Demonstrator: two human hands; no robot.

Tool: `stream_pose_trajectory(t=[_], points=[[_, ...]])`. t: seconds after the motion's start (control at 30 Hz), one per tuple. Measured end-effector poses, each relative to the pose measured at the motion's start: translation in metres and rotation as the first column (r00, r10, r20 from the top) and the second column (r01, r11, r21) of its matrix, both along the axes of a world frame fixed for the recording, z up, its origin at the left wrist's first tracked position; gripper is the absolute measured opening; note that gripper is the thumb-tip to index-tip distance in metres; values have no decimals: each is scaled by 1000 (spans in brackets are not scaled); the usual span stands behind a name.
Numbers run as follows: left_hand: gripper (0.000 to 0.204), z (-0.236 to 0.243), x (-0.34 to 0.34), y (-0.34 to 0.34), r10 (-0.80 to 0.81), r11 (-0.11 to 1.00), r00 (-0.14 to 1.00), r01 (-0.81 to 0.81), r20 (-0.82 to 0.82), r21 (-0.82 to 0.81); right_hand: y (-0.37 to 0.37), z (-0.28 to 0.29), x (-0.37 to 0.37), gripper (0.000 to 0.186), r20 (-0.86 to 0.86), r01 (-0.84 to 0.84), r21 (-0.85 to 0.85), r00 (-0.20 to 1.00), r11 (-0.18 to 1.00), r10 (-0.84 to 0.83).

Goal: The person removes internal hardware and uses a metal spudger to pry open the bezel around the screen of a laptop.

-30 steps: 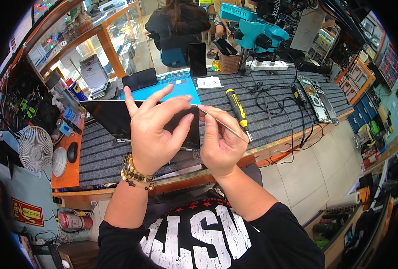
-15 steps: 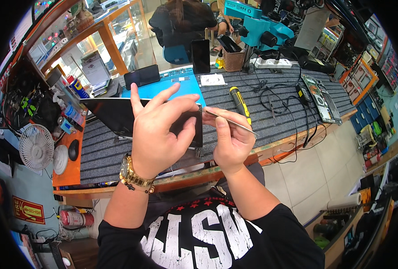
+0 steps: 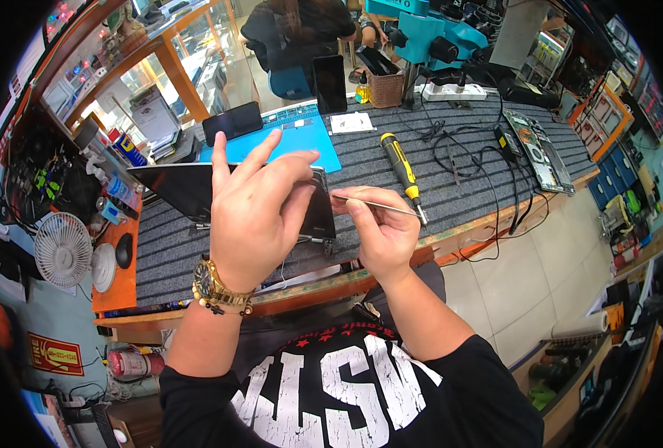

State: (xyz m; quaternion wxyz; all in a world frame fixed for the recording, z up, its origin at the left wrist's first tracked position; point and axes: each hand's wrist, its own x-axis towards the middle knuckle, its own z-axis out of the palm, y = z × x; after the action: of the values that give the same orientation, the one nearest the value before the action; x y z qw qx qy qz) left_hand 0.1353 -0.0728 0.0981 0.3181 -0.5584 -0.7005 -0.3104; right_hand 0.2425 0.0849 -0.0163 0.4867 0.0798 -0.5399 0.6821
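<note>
A dark laptop screen panel (image 3: 178, 187) stands tilted on the mat near the bench's front edge, its hinge end low. My left hand (image 3: 253, 216) is in front of it, thumb and index finger pinched by the panel's right edge, the other fingers raised. Whatever lies in that pinch is hidden. Beside that edge, my right hand (image 3: 382, 235) is closed around a thin, flat metal tool (image 3: 380, 204). The tool's left tip points toward the panel edge; whether it touches cannot be told.
A yellow-black screwdriver (image 3: 400, 168) lies right of the panel. Behind are a blue mat (image 3: 316, 149), two dark phones or tablets (image 3: 233, 122) and a wicker basket (image 3: 386, 89). Cables (image 3: 451, 149) and an opened laptop base (image 3: 538, 153) lie right. A white fan (image 3: 63, 250) stands left.
My left thumb and index finger have come together, and that hand has shifted slightly left. My right hand has lowered a little, its tool now lying flatter.
</note>
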Motion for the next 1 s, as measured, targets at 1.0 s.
stream_pose_trajectory(t=[1.0], points=[[47,5,0,0,17,996,990,-29,-143,-82,-5,1,-6,20,-198,555,495,821,669,-535]])
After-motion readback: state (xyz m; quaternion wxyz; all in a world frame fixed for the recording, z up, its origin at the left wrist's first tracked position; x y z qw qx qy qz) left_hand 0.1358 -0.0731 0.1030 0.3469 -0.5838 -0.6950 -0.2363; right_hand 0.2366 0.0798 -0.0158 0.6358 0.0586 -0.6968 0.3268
